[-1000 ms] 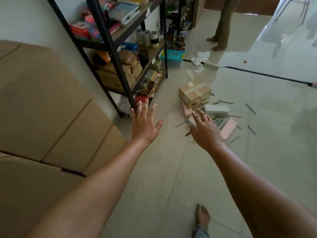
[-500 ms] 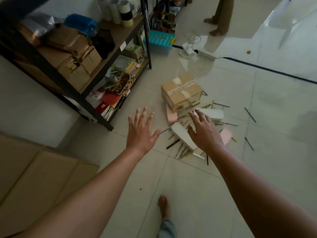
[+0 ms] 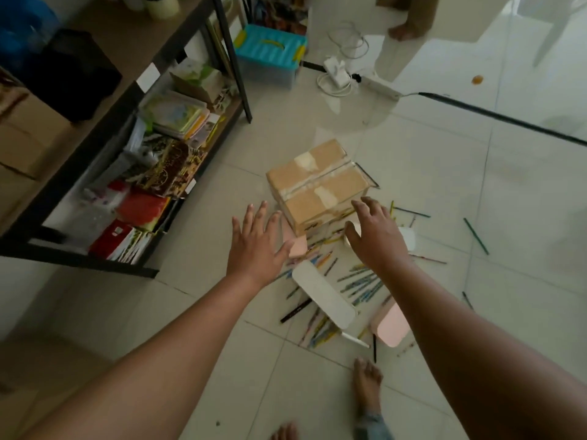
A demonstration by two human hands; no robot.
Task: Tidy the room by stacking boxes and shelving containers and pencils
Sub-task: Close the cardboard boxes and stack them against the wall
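A taped cardboard box [image 3: 317,182] lies on the tiled floor among scattered pencils [image 3: 359,281]. A white container [image 3: 322,293] lies on its side near me, a pink one [image 3: 392,325] to its right, another pink piece [image 3: 298,246] by the box. My left hand [image 3: 255,246] hovers with spread fingers just left of the box. My right hand [image 3: 374,236] hovers with fingers spread just right of the box, over a white container [image 3: 408,238]. Both hold nothing.
A black metal shelf unit [image 3: 235,74] with books and boxes stands at the left. A teal-lidded bin [image 3: 270,55] and a power strip with cables [image 3: 336,74] lie beyond. Another person's feet [image 3: 403,30] are at the back. My own feet [image 3: 367,382] are below.
I have stepped closer and looked further down; the box and pencils now lie right under my hands. Both hands have stayed spread and reached toward the box's sides.
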